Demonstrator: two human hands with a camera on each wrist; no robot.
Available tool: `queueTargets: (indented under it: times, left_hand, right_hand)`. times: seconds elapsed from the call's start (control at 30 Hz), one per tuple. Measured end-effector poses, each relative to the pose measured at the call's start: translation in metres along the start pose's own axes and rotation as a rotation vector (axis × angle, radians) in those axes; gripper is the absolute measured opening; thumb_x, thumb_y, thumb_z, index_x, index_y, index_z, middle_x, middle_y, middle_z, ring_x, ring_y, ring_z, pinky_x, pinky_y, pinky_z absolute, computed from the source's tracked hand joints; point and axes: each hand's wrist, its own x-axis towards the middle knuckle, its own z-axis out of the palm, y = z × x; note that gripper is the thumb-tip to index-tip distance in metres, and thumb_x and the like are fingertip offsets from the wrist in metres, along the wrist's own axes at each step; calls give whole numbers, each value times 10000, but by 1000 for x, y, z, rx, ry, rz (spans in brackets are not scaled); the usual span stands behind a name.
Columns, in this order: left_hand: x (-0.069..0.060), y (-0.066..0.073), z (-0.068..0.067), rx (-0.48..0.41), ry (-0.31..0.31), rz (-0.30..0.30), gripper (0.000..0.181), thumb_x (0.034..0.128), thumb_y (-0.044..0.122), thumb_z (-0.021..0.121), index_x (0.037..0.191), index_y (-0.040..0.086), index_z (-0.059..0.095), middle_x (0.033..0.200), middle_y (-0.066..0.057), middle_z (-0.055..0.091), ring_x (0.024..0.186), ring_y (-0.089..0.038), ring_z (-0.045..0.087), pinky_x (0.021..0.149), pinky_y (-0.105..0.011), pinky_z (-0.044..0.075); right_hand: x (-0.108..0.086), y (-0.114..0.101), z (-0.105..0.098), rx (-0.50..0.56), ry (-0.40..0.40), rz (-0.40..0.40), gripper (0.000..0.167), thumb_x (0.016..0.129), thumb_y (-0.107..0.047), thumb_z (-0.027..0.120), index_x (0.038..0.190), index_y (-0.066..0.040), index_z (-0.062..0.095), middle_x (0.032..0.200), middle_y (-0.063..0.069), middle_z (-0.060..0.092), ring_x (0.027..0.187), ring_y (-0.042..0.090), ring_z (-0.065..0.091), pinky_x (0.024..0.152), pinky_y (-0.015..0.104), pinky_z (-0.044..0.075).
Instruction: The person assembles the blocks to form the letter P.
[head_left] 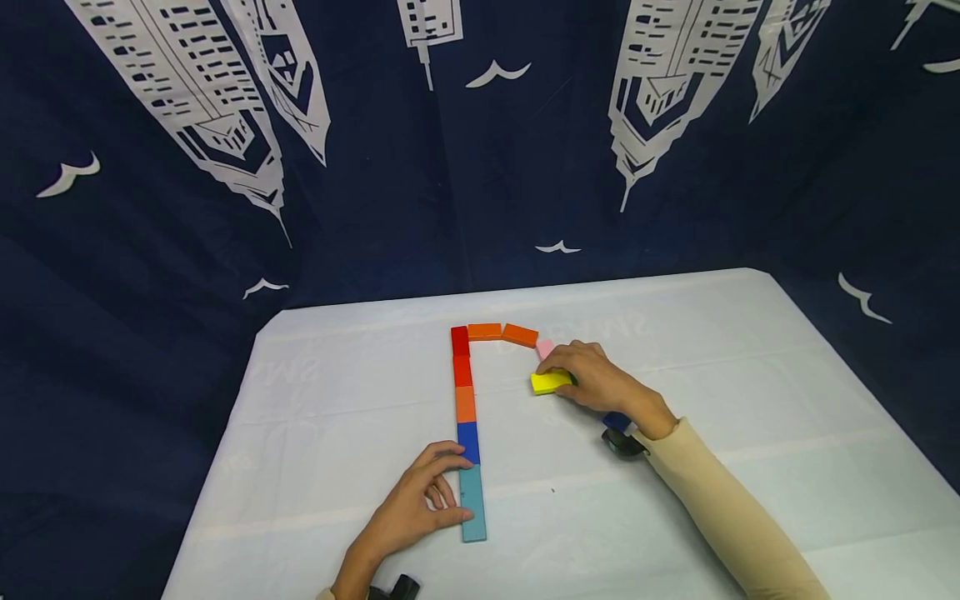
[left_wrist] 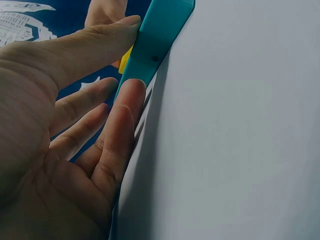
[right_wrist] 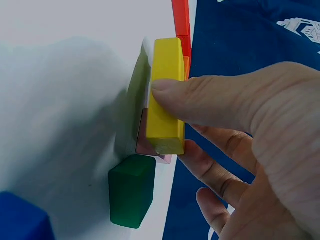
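Note:
My left hand (head_left: 412, 504) rests at the left side of the teal block (head_left: 472, 504), thumb and fingertips touching it. The teal block is the near end of a straight row. Beyond it lie a blue block (head_left: 468, 442), an orange block (head_left: 465, 403) and two red blocks (head_left: 461, 342). My right hand (head_left: 600, 379) pinches a yellow block (right_wrist: 165, 95) between thumb and fingers. Close by are a pink block (head_left: 545, 348), partly hidden, and a green block (right_wrist: 132, 192).
Two orange blocks (head_left: 484, 332) run right from the row's far end, the second angled. A dark blue block (head_left: 617, 421) sits beneath my right wrist. The white table (head_left: 337, 392) ends at a navy patterned cloth (head_left: 375, 208).

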Motion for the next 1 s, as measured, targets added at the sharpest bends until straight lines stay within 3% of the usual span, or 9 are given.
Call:
queueTargets:
  times: [0.3,1.0]
  left_hand:
    - [0,2,0,-26,-4,-40,534,794,278,862,1274,198,642,1479,-26,449,770,-79,618,693,-233,537]
    - [0,3,0,-40,0,-25,543,792,257,864,1281,206,634,1477,-21,453,765,-81,619,684,-231,536]
  right_hand:
    - [3,-1,3,-17,-16,20,372,801,-3,806,1139,-133,721,1157,3,702,984,221,544,894,483,348]
    - [3,0,7,-34,-7,33,362,804,-21,808,1138,-122,714,1171,20,704,995,226,566,902,496,364]
